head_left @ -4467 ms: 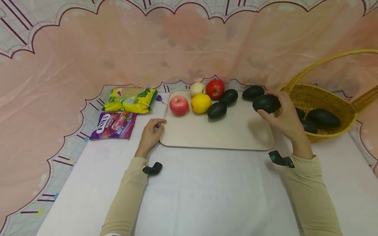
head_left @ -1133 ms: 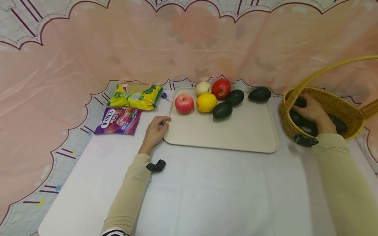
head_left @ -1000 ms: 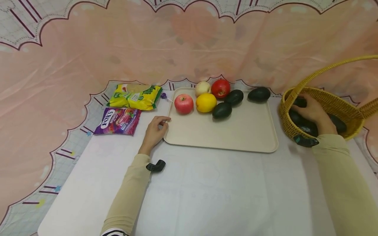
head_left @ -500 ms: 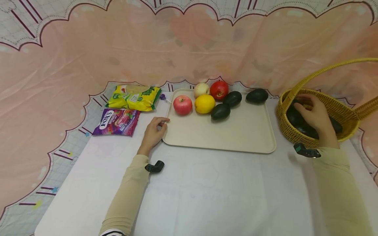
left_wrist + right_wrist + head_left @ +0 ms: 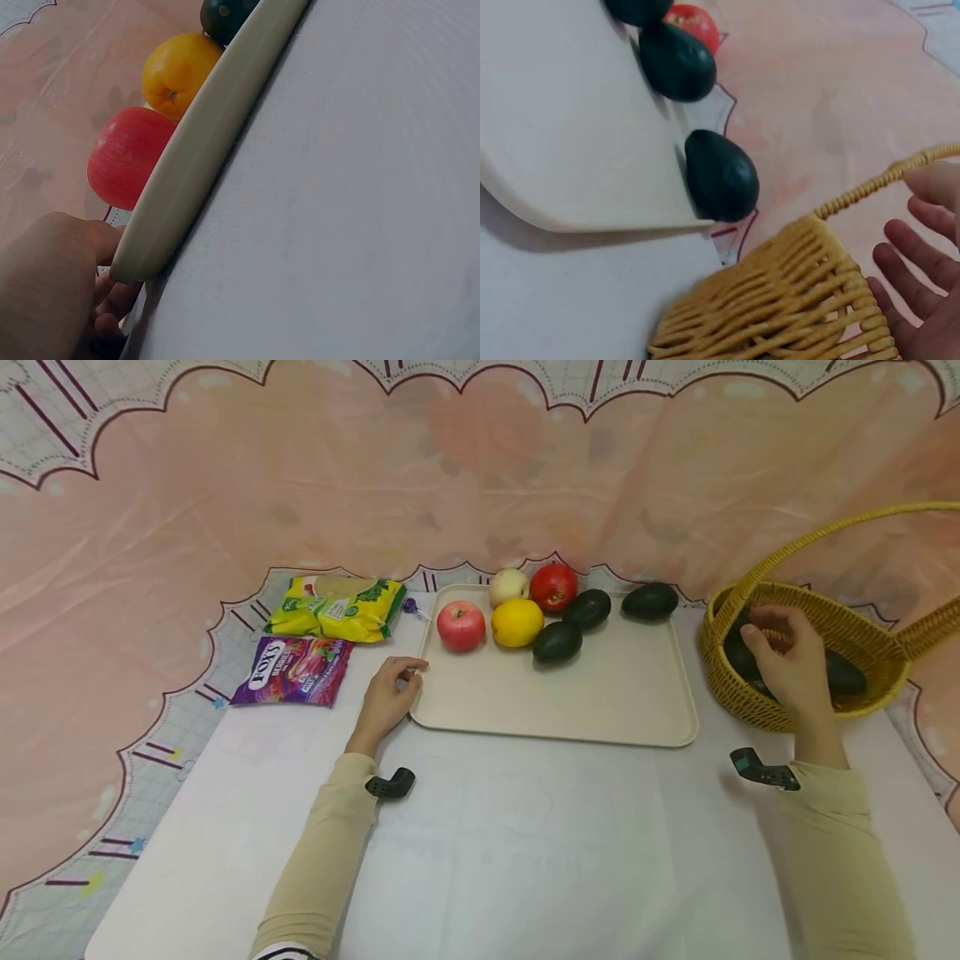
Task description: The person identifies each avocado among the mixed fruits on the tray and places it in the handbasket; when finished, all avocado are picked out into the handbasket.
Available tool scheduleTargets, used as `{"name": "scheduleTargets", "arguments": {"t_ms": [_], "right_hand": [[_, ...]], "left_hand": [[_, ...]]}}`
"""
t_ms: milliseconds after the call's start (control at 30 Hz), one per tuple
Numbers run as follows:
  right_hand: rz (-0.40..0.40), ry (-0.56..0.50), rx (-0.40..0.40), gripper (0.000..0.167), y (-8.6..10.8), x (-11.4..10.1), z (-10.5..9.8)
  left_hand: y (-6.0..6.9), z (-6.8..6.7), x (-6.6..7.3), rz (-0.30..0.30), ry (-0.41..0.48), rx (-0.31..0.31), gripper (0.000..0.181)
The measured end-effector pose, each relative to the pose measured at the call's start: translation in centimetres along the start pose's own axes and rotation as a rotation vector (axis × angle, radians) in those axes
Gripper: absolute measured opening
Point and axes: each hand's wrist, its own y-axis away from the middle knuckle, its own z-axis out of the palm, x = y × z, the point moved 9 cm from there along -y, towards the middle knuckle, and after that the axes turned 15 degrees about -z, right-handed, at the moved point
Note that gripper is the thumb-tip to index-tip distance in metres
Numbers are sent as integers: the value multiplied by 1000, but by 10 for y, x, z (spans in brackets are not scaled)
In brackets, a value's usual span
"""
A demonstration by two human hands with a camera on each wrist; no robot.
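My right hand (image 5: 797,667) is over the wicker basket (image 5: 862,627) with its fingers loosely bent; in the right wrist view the hand (image 5: 930,262) holds nothing. Dark green avocados (image 5: 844,675) lie in the basket, partly hidden by the hand. My left hand (image 5: 385,700) rests at the left edge of the beige tray (image 5: 555,710); the left wrist view has its fingers touching the tray's corner (image 5: 142,259). On the tray are a pink apple (image 5: 461,627), a yellow fruit (image 5: 517,623), a red fruit (image 5: 553,587), a pale fruit (image 5: 509,587) and three avocados (image 5: 649,602).
A yellow-green packet (image 5: 337,608) and a purple FOXS packet (image 5: 294,672) lie left of the tray, with a small lollipop (image 5: 410,606) beside them. The basket's tall handle (image 5: 840,531) arches above it at the right. Patterned cloth hangs behind the table.
My right hand went from holding an avocado above the tray to the basket, that avocado no longer in its fingers. Over the last second it has lifted slightly. My left hand has stayed at the tray.
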Motion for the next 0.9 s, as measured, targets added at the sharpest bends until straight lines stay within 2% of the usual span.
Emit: {"name": "scheduleTargets", "arguments": {"t_ms": [100, 267, 433, 600, 800, 900], "right_hand": [[-55, -41, 64, 31, 2, -13, 0], [-203, -171, 126, 28, 9, -53, 6], [-346, -210, 85, 26, 13, -80, 22], [-409, -171, 8, 24, 16, -96, 43], [-450, -164, -38, 25, 17, -102, 66], [-457, -168, -75, 27, 14, -91, 82]], "left_hand": [[0, -1, 0, 0, 7, 3, 26], [-1, -2, 0, 5, 1, 10, 26], [-1, -3, -1, -4, 0, 9, 26], [0, -2, -2, -4, 0, 6, 26], [-1, 0, -4, -10, 6, 2, 25], [-2, 1, -4, -17, 9, -2, 26]]}}
